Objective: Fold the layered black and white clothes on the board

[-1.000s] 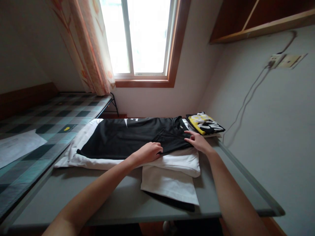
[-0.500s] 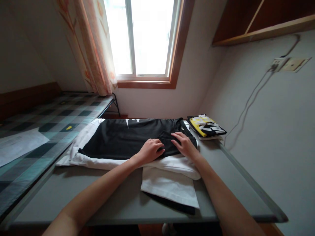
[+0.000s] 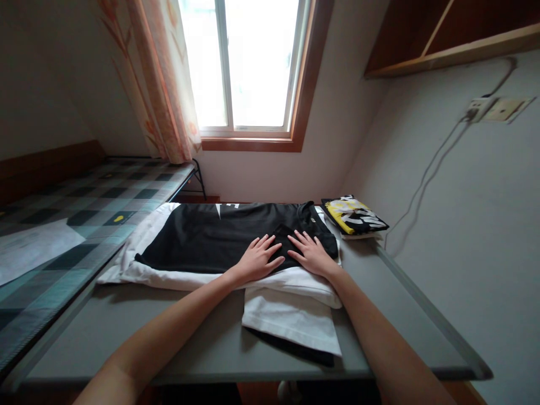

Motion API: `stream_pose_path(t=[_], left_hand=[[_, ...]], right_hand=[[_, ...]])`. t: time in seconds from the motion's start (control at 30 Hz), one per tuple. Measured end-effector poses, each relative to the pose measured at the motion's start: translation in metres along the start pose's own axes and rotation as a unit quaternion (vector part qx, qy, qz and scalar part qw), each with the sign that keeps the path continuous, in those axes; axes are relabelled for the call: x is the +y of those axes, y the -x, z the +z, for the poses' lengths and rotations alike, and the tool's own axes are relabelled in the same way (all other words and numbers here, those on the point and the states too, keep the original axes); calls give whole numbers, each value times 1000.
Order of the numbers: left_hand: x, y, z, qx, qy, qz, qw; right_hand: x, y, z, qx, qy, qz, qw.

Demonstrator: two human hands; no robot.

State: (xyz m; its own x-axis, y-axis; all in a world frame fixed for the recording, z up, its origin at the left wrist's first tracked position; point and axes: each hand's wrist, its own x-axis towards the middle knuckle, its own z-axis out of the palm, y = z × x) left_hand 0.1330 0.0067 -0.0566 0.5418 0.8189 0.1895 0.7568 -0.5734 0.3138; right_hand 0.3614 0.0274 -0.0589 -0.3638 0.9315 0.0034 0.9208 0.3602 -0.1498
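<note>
A black T-shirt (image 3: 202, 239) lies over a white T-shirt (image 3: 139, 273) on the grey table. Both are spread sideways, with the black collar toward the right. My left hand (image 3: 259, 259) rests flat on the black cloth, fingers spread. Beside it my right hand (image 3: 310, 253) also lies flat, fingers apart, on a black sleeve folded inward. Nearer me, a white sleeve (image 3: 291, 320) hangs out over the table, with a strip of black cloth showing beneath it. What lies directly under my palms is hidden.
Folded clothes (image 3: 356, 216) in black, yellow and white sit at the table's back right corner. A bed with a checked cover (image 3: 139, 188) adjoins on the left, with a paper sheet (image 3: 37, 247) on it. A cable (image 3: 426, 174) hangs down the right wall.
My fingers have gone from curled and bunched to stretched out and spread flat on the black cloth. The right hand has come slightly left; the shirts have barely moved.
</note>
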Motion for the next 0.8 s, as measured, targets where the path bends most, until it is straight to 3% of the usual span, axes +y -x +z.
stream_pose_path(t=[0.2,0.37,0.8], left_hand=[[-6,-1,5,65,-13,-81,994],[-8,-1,7,42,-25,-74,996],[-6,-1,5,46,-17,-70,996]], right_hand=[[11,0,-1,7,10,54,998],[23,1,-2,19,35,121,992],[23,1,-1,20,41,120,992]])
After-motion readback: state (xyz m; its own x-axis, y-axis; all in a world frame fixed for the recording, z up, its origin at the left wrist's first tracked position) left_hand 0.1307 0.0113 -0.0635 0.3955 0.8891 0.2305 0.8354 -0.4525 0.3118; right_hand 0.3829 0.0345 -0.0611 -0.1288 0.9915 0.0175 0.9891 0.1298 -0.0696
